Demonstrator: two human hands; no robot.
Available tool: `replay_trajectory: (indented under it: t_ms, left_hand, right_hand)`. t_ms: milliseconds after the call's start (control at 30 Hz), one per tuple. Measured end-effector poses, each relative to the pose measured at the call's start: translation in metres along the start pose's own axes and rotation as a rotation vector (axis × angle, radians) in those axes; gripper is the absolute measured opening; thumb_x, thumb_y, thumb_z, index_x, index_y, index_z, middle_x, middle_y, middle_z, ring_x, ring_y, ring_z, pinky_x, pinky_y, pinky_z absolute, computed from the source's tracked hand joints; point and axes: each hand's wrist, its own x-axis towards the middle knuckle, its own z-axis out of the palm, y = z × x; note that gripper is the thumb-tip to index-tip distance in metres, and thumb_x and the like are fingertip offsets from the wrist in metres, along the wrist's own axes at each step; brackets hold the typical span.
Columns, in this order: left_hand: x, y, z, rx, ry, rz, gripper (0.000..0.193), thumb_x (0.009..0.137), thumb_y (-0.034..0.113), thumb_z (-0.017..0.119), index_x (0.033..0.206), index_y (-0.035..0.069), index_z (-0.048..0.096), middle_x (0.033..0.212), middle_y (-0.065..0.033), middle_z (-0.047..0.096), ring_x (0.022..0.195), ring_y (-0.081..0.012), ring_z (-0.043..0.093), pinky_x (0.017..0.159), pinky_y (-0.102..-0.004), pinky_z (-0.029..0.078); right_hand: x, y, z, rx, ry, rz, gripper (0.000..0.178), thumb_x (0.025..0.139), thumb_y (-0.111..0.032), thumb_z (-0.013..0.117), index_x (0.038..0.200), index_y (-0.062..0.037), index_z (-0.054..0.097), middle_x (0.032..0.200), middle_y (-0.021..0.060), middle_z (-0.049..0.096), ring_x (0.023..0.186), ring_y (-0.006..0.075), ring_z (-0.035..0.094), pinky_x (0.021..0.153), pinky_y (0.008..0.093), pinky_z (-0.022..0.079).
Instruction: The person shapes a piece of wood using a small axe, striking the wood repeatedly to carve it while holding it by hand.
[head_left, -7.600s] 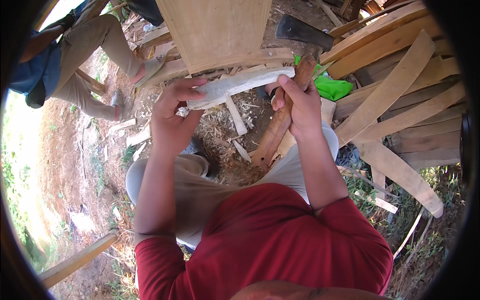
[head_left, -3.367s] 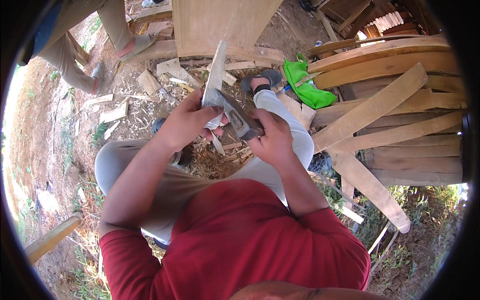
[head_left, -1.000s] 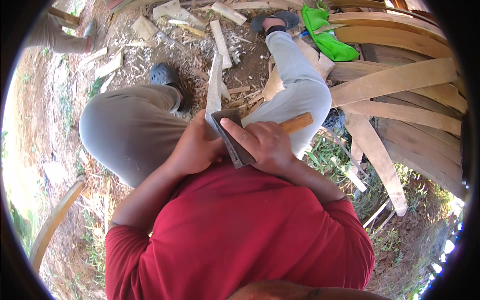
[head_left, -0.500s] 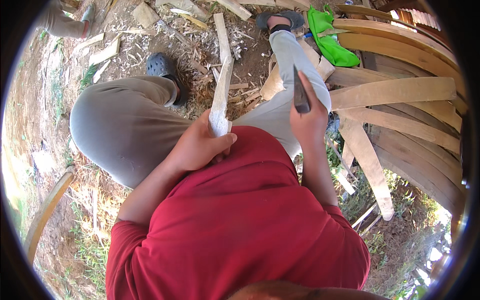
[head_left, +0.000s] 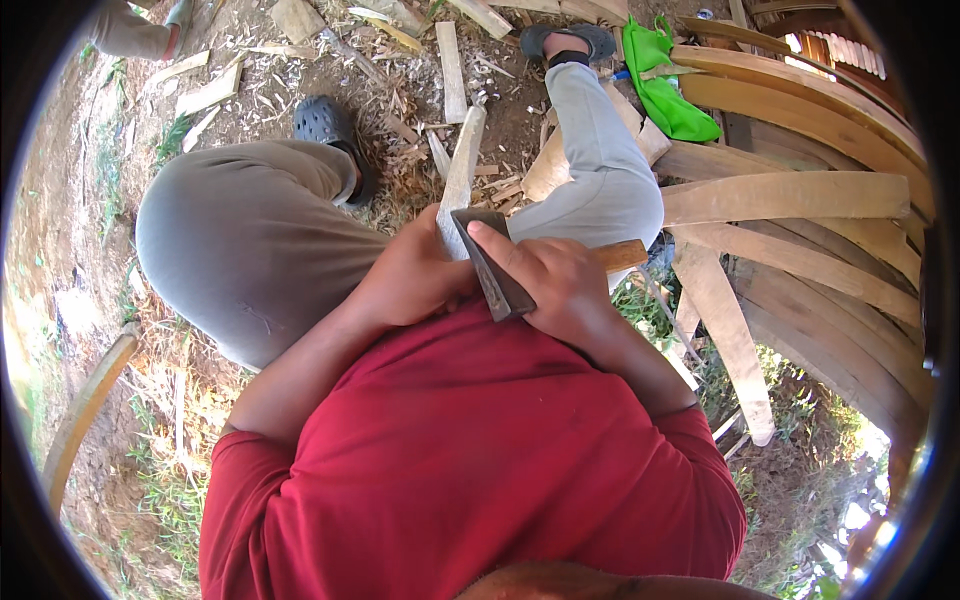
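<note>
My left hand [head_left: 415,275] grips the near end of a pale wooden stick [head_left: 462,165] that points away from me toward the ground between my legs. My right hand [head_left: 560,285] holds a hatchet by its head; the dark steel blade [head_left: 490,262] lies against the stick's near end, and the wooden handle [head_left: 620,255] pokes out to the right. Both hands sit close to my chest, above my grey trouser legs.
Curved wooden planks [head_left: 790,195] are stacked at the right. A green bag [head_left: 665,85] lies on them at the top. Wood chips and offcuts [head_left: 450,65] litter the dirt ahead. Another person's leg [head_left: 135,30] shows at top left. A curved plank [head_left: 85,410] lies left.
Half a second ago my right hand held the hatchet raised to the right of the stick; now the blade is down against the stick's near end beside my left hand.
</note>
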Motion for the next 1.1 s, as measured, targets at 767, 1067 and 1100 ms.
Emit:
replay_trajectory:
  t_ms: [767,1067,1100]
  left_hand:
    - [-0.008,-0.019,0.009,-0.019,0.063,0.173,0.051,0.095,0.005,0.076,0.138,-0.003,0.050,0.122,-0.0105,0.068,0.112,-0.0144,0.065,0.098,-0.0331,0.054]
    - [-0.007,-0.025,0.009,-0.021,0.037,0.195,0.056,0.095,0.004,0.074,0.145,-0.003,0.047,0.131,-0.0101,0.066,0.118,-0.0151,0.064,0.103,-0.0334,0.052]
    - [-0.008,-0.022,0.010,-0.008,0.055,0.185,0.053,0.095,0.004,0.074,0.142,-0.003,0.049,0.127,-0.0093,0.067,0.116,-0.0143,0.064,0.101,-0.0332,0.053]
  right_hand:
    - [-0.005,-0.007,-0.001,-0.044,0.079,-0.013,0.070,0.086,-0.024,0.072,0.153,-0.0164,0.057,0.073,0.0017,0.054,0.068,0.0244,0.061,0.063,0.0428,0.049]
    - [-0.010,-0.010,-0.001,-0.116,0.087,-0.036,0.070,0.085,-0.024,0.075,0.152,-0.0152,0.058,0.073,0.0011,0.053,0.066,0.0229,0.059,0.062,0.0414,0.048]
    - [-0.010,-0.011,0.000,-0.113,0.096,-0.038,0.069,0.085,-0.023,0.074,0.152,-0.0152,0.059,0.073,0.0009,0.052,0.066,0.0226,0.059,0.062,0.0412,0.048]
